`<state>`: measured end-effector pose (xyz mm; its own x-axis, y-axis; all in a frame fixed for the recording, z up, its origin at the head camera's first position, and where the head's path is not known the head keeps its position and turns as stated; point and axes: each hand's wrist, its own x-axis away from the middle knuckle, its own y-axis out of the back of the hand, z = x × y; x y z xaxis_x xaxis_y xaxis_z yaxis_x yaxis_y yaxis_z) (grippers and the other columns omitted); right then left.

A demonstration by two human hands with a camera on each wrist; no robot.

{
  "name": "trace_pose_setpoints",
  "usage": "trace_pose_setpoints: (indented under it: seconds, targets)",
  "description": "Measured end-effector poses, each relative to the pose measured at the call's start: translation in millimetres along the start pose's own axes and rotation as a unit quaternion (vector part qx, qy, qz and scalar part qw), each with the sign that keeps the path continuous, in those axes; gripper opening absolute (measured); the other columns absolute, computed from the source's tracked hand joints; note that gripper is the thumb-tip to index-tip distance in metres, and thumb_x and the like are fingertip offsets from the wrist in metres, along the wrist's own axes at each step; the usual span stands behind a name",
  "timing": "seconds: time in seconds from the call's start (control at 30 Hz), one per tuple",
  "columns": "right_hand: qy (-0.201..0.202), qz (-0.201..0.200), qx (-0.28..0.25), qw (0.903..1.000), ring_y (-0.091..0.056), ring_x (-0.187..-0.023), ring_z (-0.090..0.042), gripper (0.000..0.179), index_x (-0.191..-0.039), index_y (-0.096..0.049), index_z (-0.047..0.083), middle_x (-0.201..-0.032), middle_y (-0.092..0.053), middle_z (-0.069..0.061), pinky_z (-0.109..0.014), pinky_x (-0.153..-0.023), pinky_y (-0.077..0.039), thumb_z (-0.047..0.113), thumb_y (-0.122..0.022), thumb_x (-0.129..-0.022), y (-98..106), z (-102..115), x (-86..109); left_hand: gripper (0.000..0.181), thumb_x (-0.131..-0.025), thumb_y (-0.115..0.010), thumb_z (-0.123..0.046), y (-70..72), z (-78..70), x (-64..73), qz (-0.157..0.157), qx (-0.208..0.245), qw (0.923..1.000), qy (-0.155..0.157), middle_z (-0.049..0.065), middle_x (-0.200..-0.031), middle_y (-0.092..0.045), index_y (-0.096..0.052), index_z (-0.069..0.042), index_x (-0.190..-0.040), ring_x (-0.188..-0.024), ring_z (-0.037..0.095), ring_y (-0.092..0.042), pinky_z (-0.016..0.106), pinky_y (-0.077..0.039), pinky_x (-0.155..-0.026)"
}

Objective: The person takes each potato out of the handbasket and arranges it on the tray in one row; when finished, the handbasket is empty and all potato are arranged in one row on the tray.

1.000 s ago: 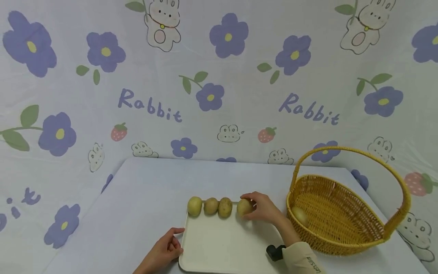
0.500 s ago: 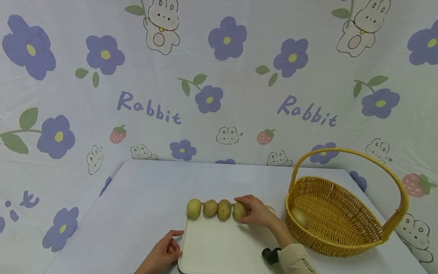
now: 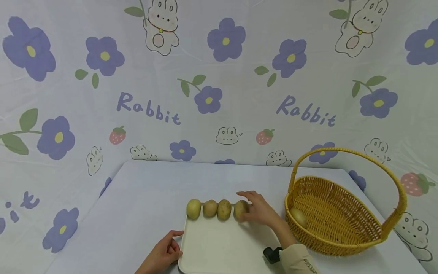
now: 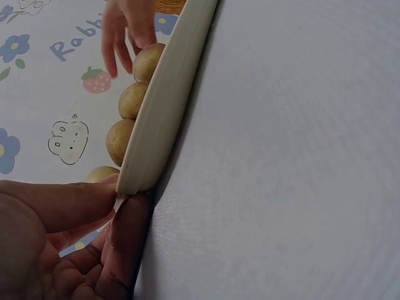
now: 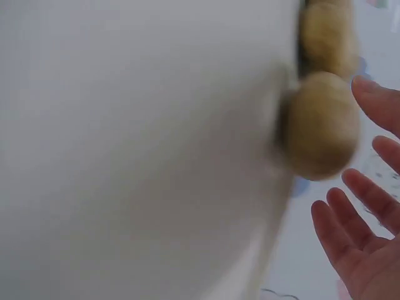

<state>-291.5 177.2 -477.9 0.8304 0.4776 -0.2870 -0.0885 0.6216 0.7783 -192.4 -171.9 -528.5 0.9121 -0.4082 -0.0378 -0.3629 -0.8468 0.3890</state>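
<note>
A cream rectangular tray (image 3: 226, 243) lies on the table, with several potatoes lined up along its far edge. My left hand (image 3: 162, 251) pinches the tray's left edge; the left wrist view has its thumb (image 4: 69, 203) on the rim and fingers curled beneath. At the right end of the row sits a potato (image 3: 240, 210), small gap to its neighbour (image 3: 224, 209). My right hand (image 3: 261, 211) is spread beside that end potato. In the right wrist view, its fingers (image 5: 337, 231) stand apart from the potato (image 5: 322, 125), with nothing in the grasp.
A wicker basket (image 3: 342, 249) with a tall arched handle (image 3: 356, 152) stands to the right, close to my right forearm. One pale, rounded vegetable (image 3: 299, 218) lies inside at its left. A patterned cloth (image 3: 150, 68) hangs behind the white table (image 3: 150, 190).
My right hand carried the end potato left toward the row, then let go, its fingers spreading. The left hand keeps its pinch on the tray.
</note>
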Motion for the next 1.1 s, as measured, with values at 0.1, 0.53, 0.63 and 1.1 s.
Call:
trace_pose_setpoints:
  seconds: [0.1, 0.53, 0.63, 1.1]
  targets:
    - [0.011, -0.028, -0.008, 0.9995, -0.051, -0.106, -0.033, 0.058, -0.127, -0.055, 0.007, -0.123, -0.053, -0.014, -0.046, -0.085, -0.047, 0.011, -0.078, -0.074, 22.1, 1.9, 2.8, 0.053, -0.088, -0.062, -0.006, 0.3, -0.6, 0.3, -0.002, -0.004, 1.0000, 0.002, 0.003, -0.078, -0.051, -0.038, 0.006, -0.133, -0.060, 0.003, -0.047, 0.020, -0.043, -0.057]
    - [-0.054, -0.149, -0.031, 0.9869, -0.059, -0.094, -0.010, 0.033, -0.119, -0.060, 0.008, -0.111, -0.062, -0.009, -0.017, -0.078, -0.047, 0.017, -0.065, -0.088, 148.6, -21.1, 57.5, 0.052, -0.088, -0.063, -0.008, -0.2, -1.8, 1.1, -0.004, -0.030, 0.9995, -0.004, 0.003, -0.079, -0.052, -0.040, 0.005, -0.133, -0.061, 0.004, -0.048, 0.020, -0.043, -0.058]
    - [-0.072, -0.181, -0.008, 0.9807, -0.055, -0.090, 0.003, 0.031, -0.117, -0.061, 0.006, -0.106, -0.063, -0.001, -0.011, -0.074, -0.044, 0.018, -0.064, -0.089, 164.1, -36.5, 64.7, 0.052, -0.088, -0.063, -0.009, -0.3, -2.4, 0.4, -0.006, -0.029, 0.9996, -0.005, 0.002, -0.079, -0.052, -0.040, 0.005, -0.132, -0.061, 0.003, -0.047, 0.019, -0.043, -0.058]
    - [-0.131, -0.205, 0.015, 0.9699, -0.051, -0.079, 0.010, 0.027, -0.107, -0.065, 0.002, -0.101, -0.064, -0.014, -0.015, -0.067, -0.043, 0.023, -0.059, -0.092, 157.8, -87.2, 70.0, 0.054, -0.088, -0.062, -0.007, 2.3, 0.2, -0.5, 0.006, -0.019, 0.9998, -0.004, 0.004, -0.079, -0.052, -0.038, 0.006, -0.134, -0.062, 0.004, -0.048, 0.020, -0.043, -0.059]
